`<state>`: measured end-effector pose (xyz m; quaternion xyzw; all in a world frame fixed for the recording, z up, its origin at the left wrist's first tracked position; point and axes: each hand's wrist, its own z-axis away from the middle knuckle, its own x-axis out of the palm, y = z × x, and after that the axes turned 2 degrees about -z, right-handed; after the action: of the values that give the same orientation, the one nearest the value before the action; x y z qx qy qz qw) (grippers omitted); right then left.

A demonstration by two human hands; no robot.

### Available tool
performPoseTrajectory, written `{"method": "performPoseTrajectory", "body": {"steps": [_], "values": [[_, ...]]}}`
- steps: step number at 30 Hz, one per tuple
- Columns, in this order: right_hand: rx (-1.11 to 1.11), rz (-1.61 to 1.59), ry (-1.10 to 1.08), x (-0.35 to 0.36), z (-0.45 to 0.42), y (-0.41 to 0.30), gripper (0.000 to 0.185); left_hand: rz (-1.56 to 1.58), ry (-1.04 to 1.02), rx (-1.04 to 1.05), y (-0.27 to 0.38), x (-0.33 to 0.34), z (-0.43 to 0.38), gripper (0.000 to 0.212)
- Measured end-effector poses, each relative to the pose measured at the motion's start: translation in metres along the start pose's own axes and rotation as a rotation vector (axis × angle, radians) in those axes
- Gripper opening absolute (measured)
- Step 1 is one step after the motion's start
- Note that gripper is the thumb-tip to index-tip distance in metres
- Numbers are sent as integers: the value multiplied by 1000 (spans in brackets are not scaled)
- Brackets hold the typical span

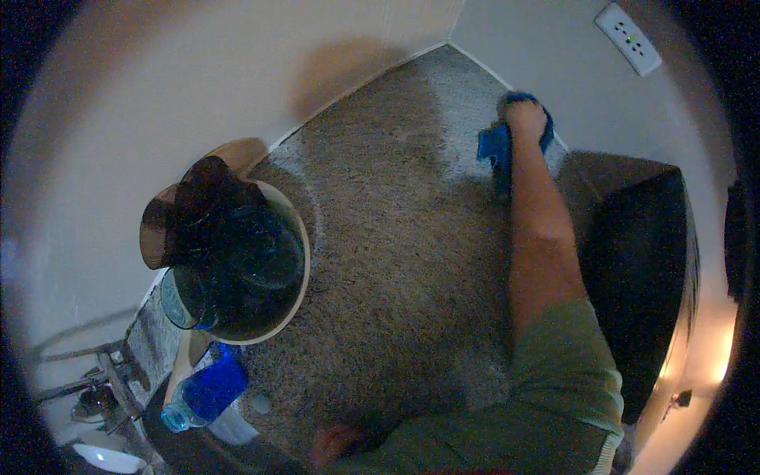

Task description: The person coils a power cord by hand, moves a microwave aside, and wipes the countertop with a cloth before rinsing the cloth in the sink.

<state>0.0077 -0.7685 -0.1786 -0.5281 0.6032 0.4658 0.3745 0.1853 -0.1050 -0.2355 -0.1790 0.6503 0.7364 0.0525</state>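
Holding a blue cloth point(496, 145), my right hand point(527, 120) is at the baseboard on the right, on a speckled granite-like counter or carpeted floor point(386, 237); which one is unclear. The cloth bunches around and under the fingers. Low in the picture a dim, blurred patch of skin point(338, 442), perhaps my left hand, shows beside the green sleeve; its fingers cannot be made out. To the left stands a round dark vessel with a pale rim point(306, 255), with a clear glass point(184, 300) against it. Below them a bottle of blue liquid point(214, 389) lies tilted.
A white wall outlet point(629, 40) is at the upper right. Walls with a white edge strip point(481, 65) meet in a corner ahead. A large black object point(635, 285) stands at the right. Metal framework point(119, 380) and a white oval item point(107, 458) are at the lower left.
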Motion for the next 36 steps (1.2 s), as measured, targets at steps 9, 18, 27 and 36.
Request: {"method": "performPoseTrajectory", "body": {"steps": [9, 18, 27, 36], "values": [[-536, 9, -133, 45, -154, -87, 34, -16, -3, -24, -9, -3, 0, 27], [-607, -531, -67, 11, -65, -142, 32, -103, 97, -56, 5, 8, 12, 28], [-1140, -719, 88, -57, 107, -219, 34, -289, 140, -6, 51, 11, -14, 30], [-1339, -819, -77, -96, 231, -167, 33, -351, 192, 161, 93, -5, -40, 19]]}}
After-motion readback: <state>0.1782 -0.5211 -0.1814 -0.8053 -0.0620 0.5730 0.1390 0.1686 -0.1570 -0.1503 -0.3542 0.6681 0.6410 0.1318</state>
